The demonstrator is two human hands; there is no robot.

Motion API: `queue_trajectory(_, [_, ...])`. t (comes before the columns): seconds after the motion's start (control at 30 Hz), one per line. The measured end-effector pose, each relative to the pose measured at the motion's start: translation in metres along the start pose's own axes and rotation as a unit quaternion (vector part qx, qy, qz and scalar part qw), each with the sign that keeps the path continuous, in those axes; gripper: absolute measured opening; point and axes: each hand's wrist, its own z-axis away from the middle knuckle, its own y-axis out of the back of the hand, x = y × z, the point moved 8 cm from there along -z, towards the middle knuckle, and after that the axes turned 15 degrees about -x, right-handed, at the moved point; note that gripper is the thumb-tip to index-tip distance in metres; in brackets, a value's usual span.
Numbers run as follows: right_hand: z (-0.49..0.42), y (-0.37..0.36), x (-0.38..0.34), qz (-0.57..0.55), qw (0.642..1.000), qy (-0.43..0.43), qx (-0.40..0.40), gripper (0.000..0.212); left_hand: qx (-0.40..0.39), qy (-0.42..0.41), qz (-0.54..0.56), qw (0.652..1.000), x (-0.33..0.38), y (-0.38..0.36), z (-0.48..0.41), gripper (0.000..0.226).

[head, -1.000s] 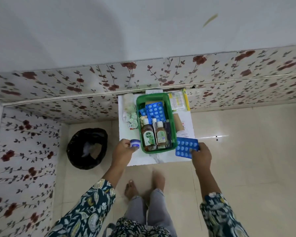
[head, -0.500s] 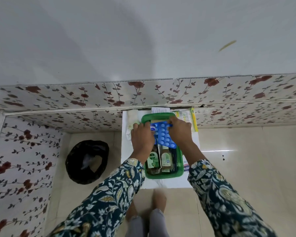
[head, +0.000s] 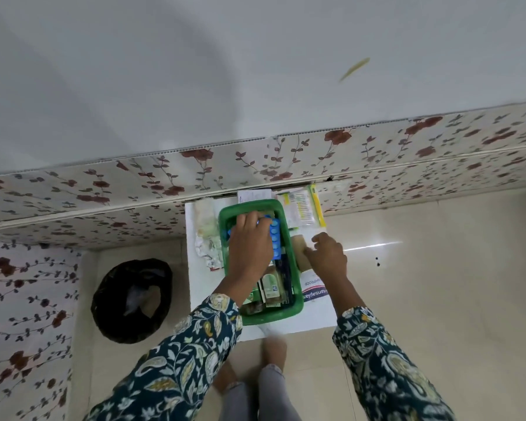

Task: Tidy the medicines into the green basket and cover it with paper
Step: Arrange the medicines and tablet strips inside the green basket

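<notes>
The green basket [head: 298,308] stands on a small white table [head: 316,319] against the flowered wall. Brown antiseptic bottles [head: 271,288] lie in its near half and blue blister packs [head: 276,238] in its far half. My left hand [head: 249,247] reaches into the far half, fingers curled down over the blister packs, with what looks like a small blue-lidded jar [head: 259,221] under the fingertips. My right hand [head: 328,255] is outside the basket's right wall, fingers loosely apart, tips touching a tan packet [head: 301,253] on the table.
A printed plaster sheet [head: 315,291] lies right of the basket and a yellow-edged swab packet [head: 302,208] at the back right. Silver blister strips [head: 208,250] and a white roll [head: 204,217] lie left. A black bin bag [head: 131,299] sits on the floor, left.
My right hand carried a blue blister pack into the basket, let it go and moved out right to the tan packet. My left hand brought the small jar into the basket's far half.
</notes>
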Motion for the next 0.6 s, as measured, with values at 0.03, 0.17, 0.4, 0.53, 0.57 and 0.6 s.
queue_trajectory(0.03, [-0.003,-0.004,0.0,0.03,0.999,-0.004,-0.01,0.042,0.002,-0.022,-0.011,1.0,0.01,-0.002,-0.001,0.031])
queue_trajectory(0.17, [-0.009,-0.008,-0.008,0.052,0.999,-0.002,-0.016,0.042,-0.001,-0.068,-0.049,0.996,0.029,-0.009,-0.004,0.026])
queue_trajectory(0.4, [0.0,0.005,0.006,-0.19,0.982,-0.006,-0.001,0.046,0.007,-0.098,-0.105,0.99,0.04,-0.019,-0.003,0.02])
queue_trajectory(0.53, [0.021,0.029,0.045,-0.38,0.924,-0.019,0.036,0.026,-0.04,-0.156,-0.198,0.967,0.079,-0.035,-0.003,0.023])
queue_trajectory(0.57, [0.025,0.031,0.055,-0.404,0.914,-0.02,0.034,0.026,-0.083,-0.17,-0.222,0.956,0.089,-0.047,-0.004,0.024])
queue_trajectory(0.6, [0.029,0.034,0.062,-0.414,0.91,-0.017,0.031,0.029,-0.135,-0.17,-0.25,0.943,0.096,-0.063,-0.006,0.026])
